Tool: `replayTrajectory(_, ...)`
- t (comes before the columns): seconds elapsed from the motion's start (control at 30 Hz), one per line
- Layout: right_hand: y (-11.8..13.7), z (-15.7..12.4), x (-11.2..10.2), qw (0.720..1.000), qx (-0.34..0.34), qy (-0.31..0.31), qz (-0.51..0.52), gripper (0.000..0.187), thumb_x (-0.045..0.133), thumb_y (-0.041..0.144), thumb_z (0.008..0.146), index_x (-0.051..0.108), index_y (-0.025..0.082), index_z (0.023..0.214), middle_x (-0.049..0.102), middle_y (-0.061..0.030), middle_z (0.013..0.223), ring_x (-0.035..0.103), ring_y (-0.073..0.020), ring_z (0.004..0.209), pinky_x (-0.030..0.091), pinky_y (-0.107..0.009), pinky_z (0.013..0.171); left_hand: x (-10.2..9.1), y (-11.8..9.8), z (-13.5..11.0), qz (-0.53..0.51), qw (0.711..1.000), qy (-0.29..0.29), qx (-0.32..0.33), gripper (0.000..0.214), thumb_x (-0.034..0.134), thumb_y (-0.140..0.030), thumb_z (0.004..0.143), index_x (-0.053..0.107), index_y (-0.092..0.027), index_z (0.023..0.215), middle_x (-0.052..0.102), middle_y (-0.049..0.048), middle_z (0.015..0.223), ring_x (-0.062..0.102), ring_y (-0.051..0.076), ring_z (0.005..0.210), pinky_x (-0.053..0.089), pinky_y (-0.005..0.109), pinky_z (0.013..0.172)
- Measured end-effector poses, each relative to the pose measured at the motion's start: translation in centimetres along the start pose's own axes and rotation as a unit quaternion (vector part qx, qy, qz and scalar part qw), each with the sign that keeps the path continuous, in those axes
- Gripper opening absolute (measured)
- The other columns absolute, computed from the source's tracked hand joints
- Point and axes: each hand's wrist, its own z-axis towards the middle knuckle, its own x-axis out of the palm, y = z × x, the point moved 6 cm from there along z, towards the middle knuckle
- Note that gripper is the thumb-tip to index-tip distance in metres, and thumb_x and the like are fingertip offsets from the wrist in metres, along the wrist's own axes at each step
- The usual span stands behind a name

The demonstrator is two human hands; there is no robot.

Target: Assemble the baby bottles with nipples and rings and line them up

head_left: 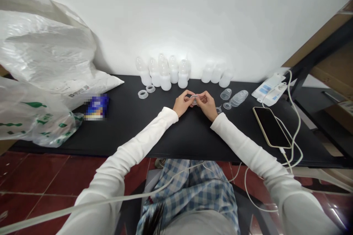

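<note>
Above the middle of the black table, my left hand (183, 103) and my right hand (206, 104) are closed with fingertips together on a small translucent bottle ring (194, 99). Fingers partly cover it, so I cannot tell whether a nipple sits inside. Just right of my right hand lie small clear round parts (227, 105), a clear dome cap (226, 94) and a stack of clear caps (238, 98). To the left, two loose rings (142, 94) lie flat. Behind them stand several white baby bottles with clear caps (165, 77). Uncapped white bottles (207, 73) stand farther right.
White plastic bags (46, 51) fill the left side, with a blue packet (97, 106) beside them. A phone (271, 126) with a charging cable lies on the right, near a white power strip (270, 89). The white wall (193, 18) rises behind the black table (132, 128).
</note>
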Motion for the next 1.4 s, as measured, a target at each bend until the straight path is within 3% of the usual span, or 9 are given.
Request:
replayTrajectory(0.23,-0.1,0.1,-0.1,1.000,0.000,0.007,0.024,0.055,0.073,0.070,0.070,0.057,0.023,0.094,0.069,-0.0017,0.086,0.065,-0.0135,0.071,0.059,-0.032,0.068,-0.2,1.0,0.6,-0.085,0.995,-0.043,-0.025,0.026,0.077,-0.018,0.075,0.058,-0.017,0.093,0.071,-0.0027,0.072,0.070,0.010,0.067,0.056,0.024,0.072)
replayTrajectory(0.63,-0.9,0.4,0.0,1.000,0.015,0.012,0.013,0.058,0.080,0.067,0.063,0.052,0.022,0.088,0.061,0.0036,0.072,0.060,-0.0106,0.060,0.055,-0.028,0.057,-0.3,0.8,0.4,-0.009,0.998,-0.068,0.002,0.023,0.074,-0.011,0.074,0.058,-0.018,0.090,0.065,-0.0065,0.063,0.063,0.008,0.055,0.050,0.020,0.061)
replayTrajectory(0.87,-0.6,0.1,-0.1,1.000,0.020,-0.006,-0.021,0.051,0.070,0.068,0.073,0.050,0.023,0.087,0.061,0.0055,0.068,0.059,-0.0095,0.056,0.051,-0.025,0.054,-0.4,0.5,0.2,0.000,0.998,-0.058,-0.013,0.012,0.069,-0.023,0.086,0.061,-0.018,0.093,0.066,-0.0050,0.060,0.064,0.009,0.053,0.051,0.021,0.058)
replayTrajectory(1.03,-0.1,0.0,0.0,0.999,-0.016,0.000,-0.039,0.046,0.070,0.063,0.077,0.046,0.024,0.083,0.056,0.0065,0.067,0.052,-0.0082,0.056,0.045,-0.024,0.055,-0.3,0.4,0.1,-0.011,0.999,-0.051,-0.011,0.018,0.073,-0.030,0.083,0.062,-0.018,0.089,0.067,-0.0043,0.059,0.064,0.010,0.052,0.050,0.021,0.058)
replayTrajectory(1.23,0.1,-0.2,-0.1,0.997,-0.035,-0.011,-0.068,0.039,0.070,0.055,0.079,0.045,0.024,0.082,0.055,0.0056,0.069,0.052,-0.0096,0.061,0.043,-0.025,0.058,-0.3,-0.1,-0.2,0.027,0.998,-0.063,-0.002,0.014,0.071,-0.025,0.084,0.059,-0.018,0.085,0.067,-0.0047,0.060,0.063,0.009,0.052,0.049,0.022,0.058)
replayTrajectory(1.4,0.5,-0.2,0.0,0.997,-0.042,0.008,-0.057,0.039,0.071,0.051,0.079,0.049,0.024,0.097,0.058,0.0035,0.079,0.056,-0.0106,0.066,0.047,-0.027,0.061,-0.3,-0.1,0.0,-0.016,0.998,-0.056,0.001,0.016,0.070,-0.015,0.081,0.059,-0.019,0.093,0.067,-0.0032,0.072,0.067,0.010,0.065,0.054,0.024,0.069)
